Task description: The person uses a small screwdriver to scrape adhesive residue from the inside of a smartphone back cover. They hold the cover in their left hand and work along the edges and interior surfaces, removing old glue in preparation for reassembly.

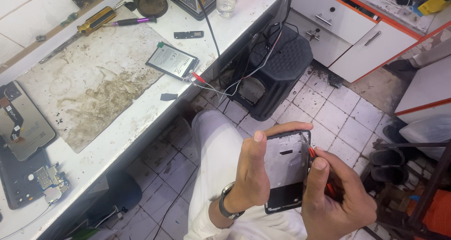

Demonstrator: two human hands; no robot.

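Far left on the desk (141, 113), at about 9 o'clock from your hands, lie an opened phone back (21, 122) and a loose board (49, 181). Up at 11 o'clock a flat battery (171, 61) sits near the desk edge with red and white leads clipped to its corner, and past it a yellow-handled screwdriver (96, 20). None of these touch what you hold.

The frame (286, 172) is off the desk, over your lap, above the tiled floor (329, 113). It looks like a thin, light phone shell, stiff along its rails but easy to twist or crack across the open middle, and its dark glassy lower end is likely slick. Judging by that, the long side rails are the place to hold it, not the flat centre.

Your left hand (251, 174) does just that: the grip is closed on the frame, thumb upright along the left rail, fingers curled round the top edge at 12 o'clock. A watch (229, 203) shows at that wrist.

Your right hand (336, 197) sits at 3 o'clock, thumb pressed against the right rail. Its grip is narrow, pinched on a slim red-handled tool (312, 151) whose tip meets the upper right edge. How the remaining fingers lie under the frame, you cannot tell.
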